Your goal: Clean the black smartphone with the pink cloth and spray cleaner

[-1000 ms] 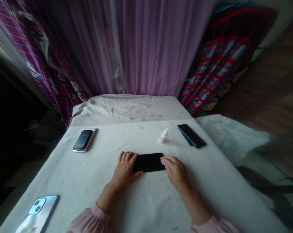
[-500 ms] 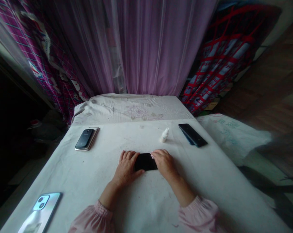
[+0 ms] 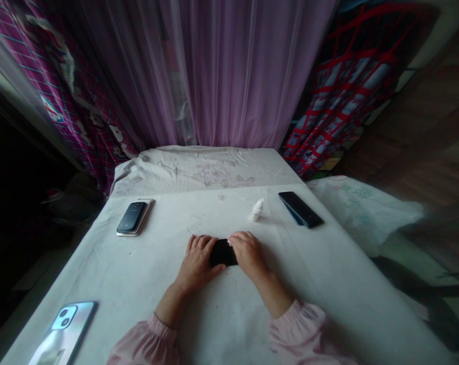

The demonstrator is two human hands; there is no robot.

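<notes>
A black smartphone (image 3: 222,253) lies flat and sideways on the white-covered table, its dark face up. My left hand (image 3: 196,263) grips its left end, with the thumb along the near edge and the fingers at the far edge. Over the right part of the phone, my right hand (image 3: 250,256) is closed, fingers bent down. A small pale pinkish wad (image 3: 230,243), perhaps cloth or tissue, peeks out at its fingertips; most of it is hidden. Just beyond the right hand stands a small white bottle (image 3: 257,210), upright.
Two stacked phones (image 3: 131,217) lie at the back left, and another dark pair (image 3: 301,209) at the back right. A shiny phone (image 3: 64,332) rests camera side up at the near left. Purple curtains (image 3: 237,76) hang behind the table (image 3: 168,213).
My right hand has slid left along the phone with the pale wad, covering more of the screen. My left hand stays on the phone's left end.
</notes>
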